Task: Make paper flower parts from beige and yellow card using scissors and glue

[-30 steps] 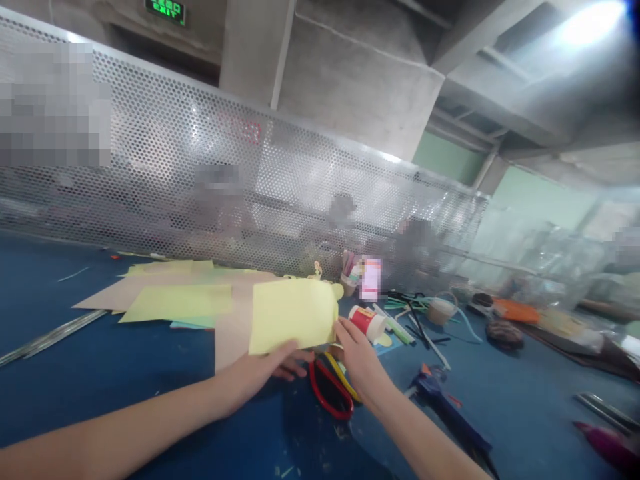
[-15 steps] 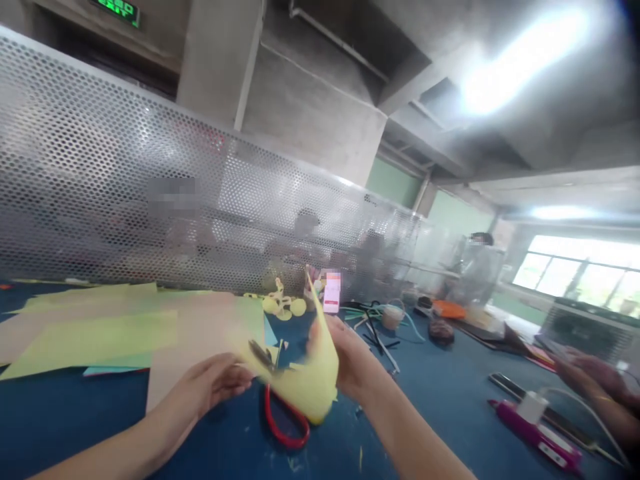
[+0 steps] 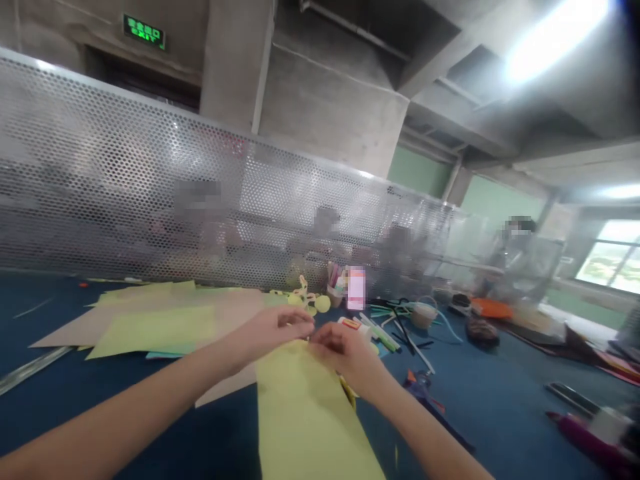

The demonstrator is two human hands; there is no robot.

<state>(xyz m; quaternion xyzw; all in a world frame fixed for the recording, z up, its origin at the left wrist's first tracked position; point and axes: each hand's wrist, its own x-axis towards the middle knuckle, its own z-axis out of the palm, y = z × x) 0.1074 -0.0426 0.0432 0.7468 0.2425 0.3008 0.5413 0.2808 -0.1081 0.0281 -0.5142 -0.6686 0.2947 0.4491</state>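
Observation:
A pale yellow sheet of paper (image 3: 310, 413) lies in front of me, its near end running out of the bottom of the view. At its far edge my left hand (image 3: 280, 333) and my right hand (image 3: 347, 350) meet, fingers bent and fingertips nearly touching. Both appear to pinch the paper's edge there, though the fingertips partly cover it. Just past the hands stands a small yellow paper figure with round discs (image 3: 310, 300). Part of a yellow curved object (image 3: 349, 392) shows beside the right wrist.
Yellow and pinkish sheets (image 3: 150, 327) are spread on the left of the blue table. Beyond the hands are a phone (image 3: 356, 288), a cup of pens (image 3: 336, 287) and thin strips (image 3: 415, 343). A blue tool (image 3: 430, 400) lies right of my forearm. A perforated metal screen (image 3: 200, 200) borders the back.
The yellow sheet, curled up in my right hand before, now lies flatter toward me. Both hands have come together at its far edge. The red-handled scissors no longer show. My view has turned left.

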